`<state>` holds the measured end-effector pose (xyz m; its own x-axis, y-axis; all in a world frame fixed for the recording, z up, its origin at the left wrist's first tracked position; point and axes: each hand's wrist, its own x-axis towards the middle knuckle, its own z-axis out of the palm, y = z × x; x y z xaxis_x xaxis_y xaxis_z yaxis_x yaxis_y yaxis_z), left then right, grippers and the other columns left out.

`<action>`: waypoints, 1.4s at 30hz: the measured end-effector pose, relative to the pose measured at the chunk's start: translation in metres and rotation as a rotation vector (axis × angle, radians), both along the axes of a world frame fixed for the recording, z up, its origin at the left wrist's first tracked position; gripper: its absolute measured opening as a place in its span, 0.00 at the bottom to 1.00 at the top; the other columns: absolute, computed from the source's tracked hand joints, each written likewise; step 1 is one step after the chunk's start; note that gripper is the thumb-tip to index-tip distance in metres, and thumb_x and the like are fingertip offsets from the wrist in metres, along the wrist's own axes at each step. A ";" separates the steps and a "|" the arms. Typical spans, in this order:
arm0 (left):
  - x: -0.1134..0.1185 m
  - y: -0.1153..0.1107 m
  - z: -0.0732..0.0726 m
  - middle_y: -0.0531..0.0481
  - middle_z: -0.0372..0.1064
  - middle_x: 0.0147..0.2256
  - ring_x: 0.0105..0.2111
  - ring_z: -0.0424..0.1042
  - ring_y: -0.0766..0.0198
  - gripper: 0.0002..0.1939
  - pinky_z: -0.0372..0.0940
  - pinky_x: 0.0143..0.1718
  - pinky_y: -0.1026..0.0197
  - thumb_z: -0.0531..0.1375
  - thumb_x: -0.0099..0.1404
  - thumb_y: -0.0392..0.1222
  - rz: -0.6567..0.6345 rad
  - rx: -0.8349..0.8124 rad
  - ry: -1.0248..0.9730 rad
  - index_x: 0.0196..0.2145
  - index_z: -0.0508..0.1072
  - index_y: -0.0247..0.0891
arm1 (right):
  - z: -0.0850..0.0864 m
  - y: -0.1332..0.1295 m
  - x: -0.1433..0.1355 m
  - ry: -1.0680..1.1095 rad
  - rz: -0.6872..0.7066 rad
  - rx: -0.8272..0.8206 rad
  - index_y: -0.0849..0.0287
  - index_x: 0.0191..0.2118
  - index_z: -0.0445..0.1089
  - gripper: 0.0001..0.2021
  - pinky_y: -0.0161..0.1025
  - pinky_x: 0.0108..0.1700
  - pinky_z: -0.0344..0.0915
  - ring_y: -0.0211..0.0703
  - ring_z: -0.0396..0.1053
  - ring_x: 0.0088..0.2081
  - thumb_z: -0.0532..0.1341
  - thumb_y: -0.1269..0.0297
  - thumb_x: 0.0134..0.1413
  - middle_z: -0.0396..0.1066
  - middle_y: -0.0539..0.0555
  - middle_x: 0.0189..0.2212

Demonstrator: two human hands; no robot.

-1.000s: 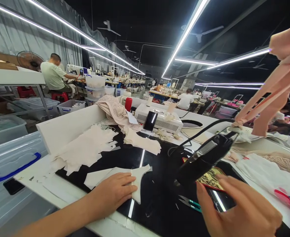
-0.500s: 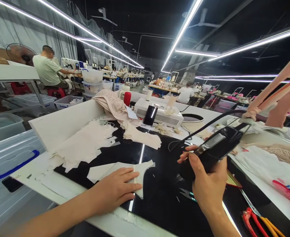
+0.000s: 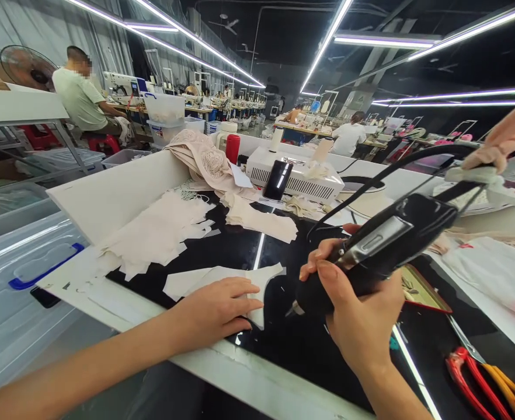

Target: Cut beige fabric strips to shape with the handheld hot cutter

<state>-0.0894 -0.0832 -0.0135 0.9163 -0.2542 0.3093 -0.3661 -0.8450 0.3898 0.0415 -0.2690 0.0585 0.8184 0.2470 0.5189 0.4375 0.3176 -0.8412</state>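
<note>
My left hand [image 3: 222, 306] lies flat, fingers apart, on cream fabric pieces [image 3: 271, 279] with a curved edge, near the front of the glossy black tabletop [image 3: 301, 356]. In my right hand [image 3: 365, 318] is a black corded power tool [image 3: 404, 233] with a silver switch plate. Its small metal tip [image 3: 295, 309] points down and left, just right of the fabric; I cannot tell whether it touches the tabletop. The tool's upper end is tied to stretched peach fabric strips [image 3: 509, 134]. Teal snips [image 3: 393, 343] are mostly hidden behind my right wrist.
A large pile of cream cut pieces [image 3: 156, 233] and a smaller stack [image 3: 261, 219] lie behind my left hand. Farther back are a phone [image 3: 278, 179] and a white vented box [image 3: 301, 178]. Red-handled scissors [image 3: 472, 373] and a small tray [image 3: 424, 289] sit at right.
My right hand has brought the tool left, closer to the fabric, and its metal tip now shows. The left hand stays flat on the pieces. The camera view has tilted slightly downward.
</note>
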 end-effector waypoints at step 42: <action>0.004 -0.029 0.005 0.49 0.80 0.44 0.45 0.76 0.60 0.07 0.67 0.50 0.61 0.60 0.77 0.33 0.016 -0.349 0.057 0.41 0.80 0.36 | -0.013 0.003 -0.028 -0.018 0.241 0.173 0.51 0.52 0.67 0.19 0.43 0.28 0.74 0.42 0.71 0.26 0.71 0.58 0.60 0.71 0.47 0.31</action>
